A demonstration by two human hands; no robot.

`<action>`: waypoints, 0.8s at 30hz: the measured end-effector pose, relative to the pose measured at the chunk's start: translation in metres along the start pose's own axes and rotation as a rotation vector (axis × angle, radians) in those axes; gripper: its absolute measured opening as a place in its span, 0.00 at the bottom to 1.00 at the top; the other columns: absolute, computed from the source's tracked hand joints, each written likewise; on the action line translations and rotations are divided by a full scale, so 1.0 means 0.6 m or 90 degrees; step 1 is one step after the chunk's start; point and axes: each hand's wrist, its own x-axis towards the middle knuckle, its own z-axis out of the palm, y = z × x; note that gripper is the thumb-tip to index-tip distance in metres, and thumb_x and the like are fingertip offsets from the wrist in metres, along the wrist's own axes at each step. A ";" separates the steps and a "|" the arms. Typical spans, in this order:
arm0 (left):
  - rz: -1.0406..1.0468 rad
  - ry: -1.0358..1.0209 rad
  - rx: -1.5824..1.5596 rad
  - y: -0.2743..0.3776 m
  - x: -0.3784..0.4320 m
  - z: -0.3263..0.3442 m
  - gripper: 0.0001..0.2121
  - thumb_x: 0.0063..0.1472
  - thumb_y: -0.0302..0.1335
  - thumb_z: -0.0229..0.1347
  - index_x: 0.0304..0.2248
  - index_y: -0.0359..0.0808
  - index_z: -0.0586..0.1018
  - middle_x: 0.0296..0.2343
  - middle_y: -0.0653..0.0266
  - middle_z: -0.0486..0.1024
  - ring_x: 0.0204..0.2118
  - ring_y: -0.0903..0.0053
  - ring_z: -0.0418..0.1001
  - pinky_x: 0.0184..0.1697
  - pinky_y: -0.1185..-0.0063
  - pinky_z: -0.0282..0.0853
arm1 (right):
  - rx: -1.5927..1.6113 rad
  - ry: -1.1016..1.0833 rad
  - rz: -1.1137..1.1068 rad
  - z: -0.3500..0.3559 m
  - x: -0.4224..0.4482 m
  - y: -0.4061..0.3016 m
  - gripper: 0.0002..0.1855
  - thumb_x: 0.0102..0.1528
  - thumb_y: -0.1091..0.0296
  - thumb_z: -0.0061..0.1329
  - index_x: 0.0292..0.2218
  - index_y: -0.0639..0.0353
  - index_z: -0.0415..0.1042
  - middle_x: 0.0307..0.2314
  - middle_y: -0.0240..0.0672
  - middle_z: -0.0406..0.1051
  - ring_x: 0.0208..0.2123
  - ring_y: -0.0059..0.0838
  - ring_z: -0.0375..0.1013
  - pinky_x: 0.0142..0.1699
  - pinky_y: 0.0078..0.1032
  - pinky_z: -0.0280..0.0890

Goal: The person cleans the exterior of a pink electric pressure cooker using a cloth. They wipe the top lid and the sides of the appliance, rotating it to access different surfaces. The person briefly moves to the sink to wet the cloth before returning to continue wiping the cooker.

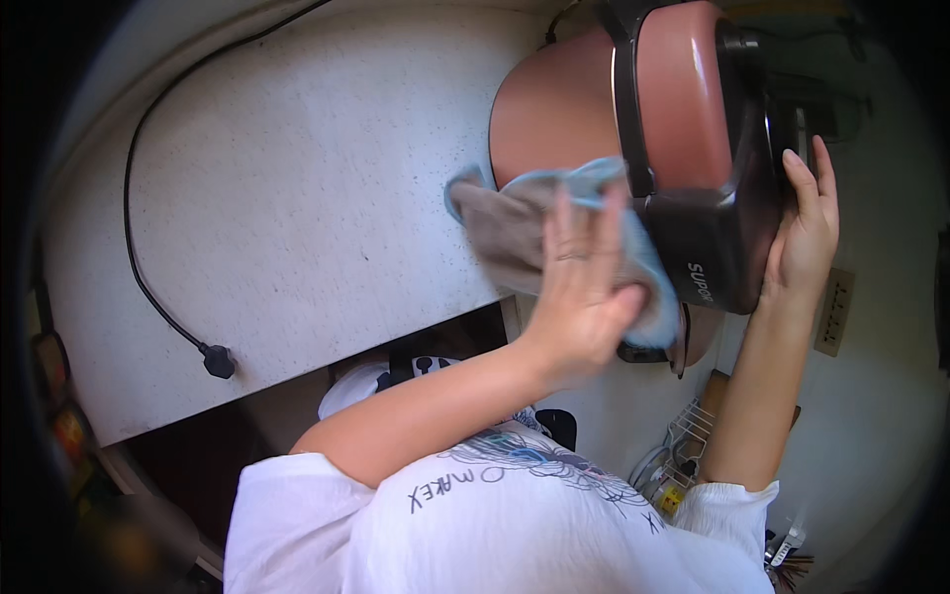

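Observation:
My left hand, blurred by motion, holds a grey-brown cloth with a light blue edge. Its fingers lie extended over the fabric, against the near side of a Supor electric cooker. The cooker has a copper-pink body, a black handle band and a black front panel. My right hand braces the right side of the cooker, fingers spread upward and palm against the dark surface. Part of the cooker's lower side is hidden behind the cloth and my left hand. Whether it stands level is hard to tell.
A speckled white countertop spans the left and centre. Across it curves a black power cord ending in a plug near the front edge. A multi-outlet socket and a white wire rack are at right.

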 end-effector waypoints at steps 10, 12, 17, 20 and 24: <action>-0.230 0.183 -0.182 -0.180 0.024 -0.015 0.33 0.60 0.32 0.44 0.57 0.32 0.37 0.55 0.44 0.43 0.57 0.58 0.45 0.58 0.73 0.42 | -0.023 0.000 0.009 0.005 -0.010 -0.007 0.30 0.49 0.75 0.47 0.52 0.71 0.52 0.38 0.42 0.66 0.40 0.26 0.66 0.48 0.21 0.60; -0.221 0.121 -0.041 -0.135 -0.017 -0.002 0.35 0.60 0.34 0.44 0.57 0.33 0.34 0.56 0.44 0.38 0.59 0.52 0.37 0.59 0.67 0.35 | -0.048 0.001 0.003 0.000 -0.008 -0.007 0.29 0.52 0.76 0.43 0.54 0.68 0.51 0.36 0.42 0.66 0.39 0.25 0.67 0.47 0.21 0.63; 0.008 -0.012 0.143 -0.064 0.092 -0.048 0.35 0.56 0.31 0.47 0.57 0.38 0.38 0.56 0.44 0.38 0.57 0.42 0.35 0.54 0.51 0.34 | -0.034 0.000 -0.004 -0.002 -0.009 -0.007 0.29 0.52 0.76 0.43 0.54 0.68 0.50 0.36 0.42 0.66 0.38 0.25 0.68 0.46 0.21 0.63; 0.081 -0.004 0.007 -0.132 0.218 -0.076 0.30 0.53 0.25 0.49 0.55 0.35 0.52 0.49 0.50 0.60 0.49 0.55 0.60 0.48 0.63 0.56 | -0.040 -0.002 -0.005 0.003 -0.013 -0.014 0.30 0.52 0.76 0.43 0.54 0.68 0.49 0.35 0.41 0.66 0.38 0.25 0.67 0.46 0.21 0.63; -0.031 0.046 -0.155 -0.282 0.174 -0.081 0.33 0.57 0.27 0.47 0.56 0.32 0.41 0.47 0.49 0.62 0.50 0.64 0.60 0.54 0.77 0.51 | -0.019 0.007 0.006 0.008 -0.007 -0.015 0.32 0.49 0.75 0.47 0.53 0.73 0.50 0.38 0.43 0.65 0.40 0.26 0.65 0.48 0.20 0.59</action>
